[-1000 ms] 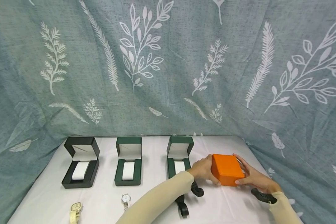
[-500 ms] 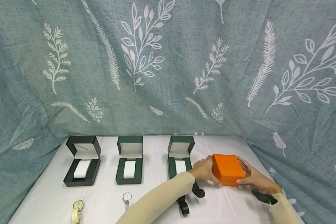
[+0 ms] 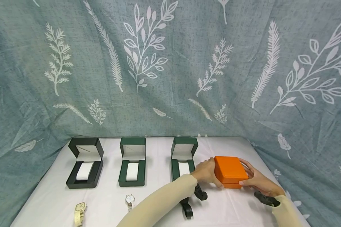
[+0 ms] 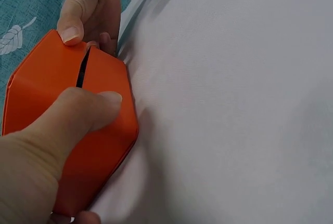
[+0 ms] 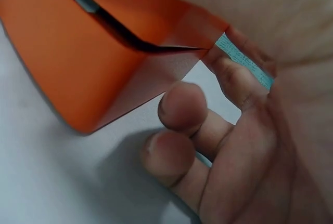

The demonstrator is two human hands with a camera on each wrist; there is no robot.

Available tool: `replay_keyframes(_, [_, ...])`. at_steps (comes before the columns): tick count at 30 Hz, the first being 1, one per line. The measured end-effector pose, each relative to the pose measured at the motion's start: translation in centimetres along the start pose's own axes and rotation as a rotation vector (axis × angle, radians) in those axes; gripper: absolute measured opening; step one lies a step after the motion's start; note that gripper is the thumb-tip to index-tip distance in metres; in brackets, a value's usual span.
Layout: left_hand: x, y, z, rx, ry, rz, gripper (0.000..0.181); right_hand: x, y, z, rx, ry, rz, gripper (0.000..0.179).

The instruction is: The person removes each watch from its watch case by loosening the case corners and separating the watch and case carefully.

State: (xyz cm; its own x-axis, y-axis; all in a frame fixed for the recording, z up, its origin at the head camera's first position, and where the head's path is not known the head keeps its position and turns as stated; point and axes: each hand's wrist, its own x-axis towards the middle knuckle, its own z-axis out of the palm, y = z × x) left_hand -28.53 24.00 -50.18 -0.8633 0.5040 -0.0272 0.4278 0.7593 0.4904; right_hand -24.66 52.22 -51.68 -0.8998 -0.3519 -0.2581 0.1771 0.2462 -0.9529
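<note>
An orange box (image 3: 231,171) stands on the right of the white table. My left hand (image 3: 206,171) grips its left side, the thumb lying over the front near the seam in the left wrist view. On the other side, my right hand (image 3: 260,183) holds the box with its thumb at the front corner of the lid. A narrow dark gap (image 4: 83,68) runs between lid and base. In the right wrist view a metal hinge or clasp (image 5: 87,3) shows inside that gap, and two fingers (image 5: 182,107) stand loosely bent below the box. What the box contains is hidden.
Left of the orange box stand a black watch box (image 3: 85,173) and two green watch boxes (image 3: 132,164) (image 3: 184,151), lids up, white cushions inside. Two watches (image 3: 79,212) (image 3: 129,199) lie in front. A black strap-like piece (image 3: 186,208) is partly behind my left sleeve. A patterned curtain (image 3: 170,69) hangs behind.
Both hands keep their places on the orange box. Its front seam shows more plainly than a second ago. The other boxes and watches sit slightly further right as the head view shifts.
</note>
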Motion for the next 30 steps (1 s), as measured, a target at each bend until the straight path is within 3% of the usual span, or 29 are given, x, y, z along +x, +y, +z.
replay_keyframes(5, [-0.2,-0.2,-0.1,-0.027,-0.001,-0.001,0.109,0.1,-0.2,0.4,0.016,0.003,-0.004,0.104])
replay_keyframes(10, [-0.4,-0.3,-0.3,-0.112,-0.009,0.004,0.104,0.1,-0.3,0.7,0.04,0.032,-0.001,0.097])
replay_keyframes(16, [-0.5,-0.3,-0.5,-0.201,-0.006,0.0,0.099,0.5,0.1,0.8,0.059,0.089,-0.063,0.082])
replay_keyframes(25, [-0.6,-0.3,-0.5,-0.184,0.005,0.023,0.102,0.6,0.2,1.3,0.169,0.093,-0.195,0.065])
replay_keyframes(30, [-0.7,-0.2,-0.4,-0.183,-0.003,0.015,0.101,0.8,0.3,1.6,0.171,0.099,-0.254,0.061])
